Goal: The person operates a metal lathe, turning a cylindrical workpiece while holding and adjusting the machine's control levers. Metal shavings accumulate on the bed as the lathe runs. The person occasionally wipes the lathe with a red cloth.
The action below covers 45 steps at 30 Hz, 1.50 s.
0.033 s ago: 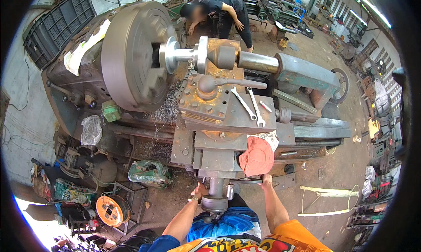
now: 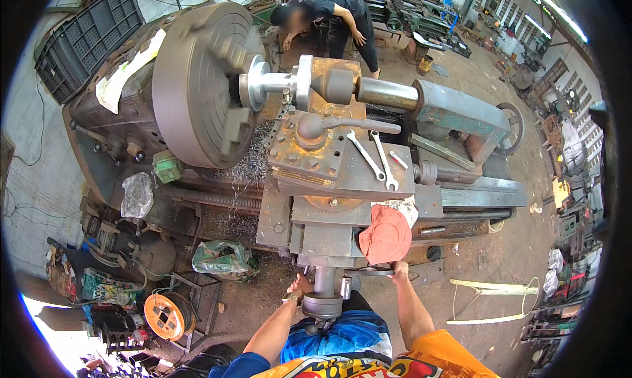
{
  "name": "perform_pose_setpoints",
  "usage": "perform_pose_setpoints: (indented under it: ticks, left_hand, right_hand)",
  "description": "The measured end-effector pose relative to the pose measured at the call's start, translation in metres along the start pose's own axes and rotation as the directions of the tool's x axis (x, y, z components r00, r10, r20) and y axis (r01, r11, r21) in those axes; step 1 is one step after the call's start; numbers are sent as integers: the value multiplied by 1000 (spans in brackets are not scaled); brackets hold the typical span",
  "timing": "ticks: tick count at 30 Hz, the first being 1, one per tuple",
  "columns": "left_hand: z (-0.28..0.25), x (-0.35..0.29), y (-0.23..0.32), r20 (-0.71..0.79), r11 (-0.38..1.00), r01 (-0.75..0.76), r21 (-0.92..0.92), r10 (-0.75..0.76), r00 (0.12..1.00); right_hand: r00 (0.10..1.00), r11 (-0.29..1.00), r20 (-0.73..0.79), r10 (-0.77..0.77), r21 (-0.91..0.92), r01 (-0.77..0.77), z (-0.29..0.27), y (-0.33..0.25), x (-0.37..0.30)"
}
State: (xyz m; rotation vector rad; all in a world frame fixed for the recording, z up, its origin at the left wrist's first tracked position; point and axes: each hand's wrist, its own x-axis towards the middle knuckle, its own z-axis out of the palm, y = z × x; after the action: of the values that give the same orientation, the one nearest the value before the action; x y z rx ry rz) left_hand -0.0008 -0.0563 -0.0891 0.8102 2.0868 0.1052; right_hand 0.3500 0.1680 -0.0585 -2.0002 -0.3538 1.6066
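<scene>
A metal lathe stands before me, its big chuck [image 2: 197,88] blurred by turning. Between the chuck and the tailstock [image 2: 454,105] sits a shiny flanged workpiece [image 2: 276,82], steadied by the conical centre [image 2: 336,86]. The tool post [image 2: 311,141], with its long clamp handle [image 2: 362,123], stands close in front of the workpiece. My left hand [image 2: 299,286] is closed round a slim lever left of the cross-slide dial [image 2: 322,305]; the fingers are partly hidden. My right hand [image 2: 399,271] grips the rim of a handwheel [image 2: 368,271], below a red cloth [image 2: 387,234].
Two spanners [image 2: 375,157] lie on the slide. Metal shavings [image 2: 243,154] heap under the chuck. A person [image 2: 336,16] bends down behind the lathe. On the left floor are an orange cable reel [image 2: 168,315] and a green bag [image 2: 225,259]; a pale frame [image 2: 494,302] lies right.
The chuck's jaws show at a different angle as it turns. Both my hands, the tool post and the bent person look unmoved.
</scene>
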Motion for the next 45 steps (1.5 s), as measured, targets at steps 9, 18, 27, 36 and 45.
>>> perform_pose_setpoints:
  ticks: [9, 18, 27, 36, 45]
  left_hand:
    - [-37, -21, 43, 124, 996, 56, 69, -64, 990]
    - [-31, -20, 36, 138, 996, -2, 84, -10, 990]
    - [-24, -17, 31, 95, 998, -11, 54, 6, 995]
    - [12, 22, -7, 22, 986, -153, 72, 152, 988]
    - [-14, 5, 11, 69, 988, -106, 116, 99, 993]
  right_hand:
    - [845, 500, 346, -408, -690, 524, -33, 36, 84]
    - [985, 991, -110, 130, -30, -134, 14, -12, -31]
    - [912, 897, -285, -295, -412, 162, 37, 7, -22]
    - [810, 628, -231, -539, -751, 203, 37, 16, -19]
    - [745, 646, -238, -623, -694, 319, 41, -4, -70]
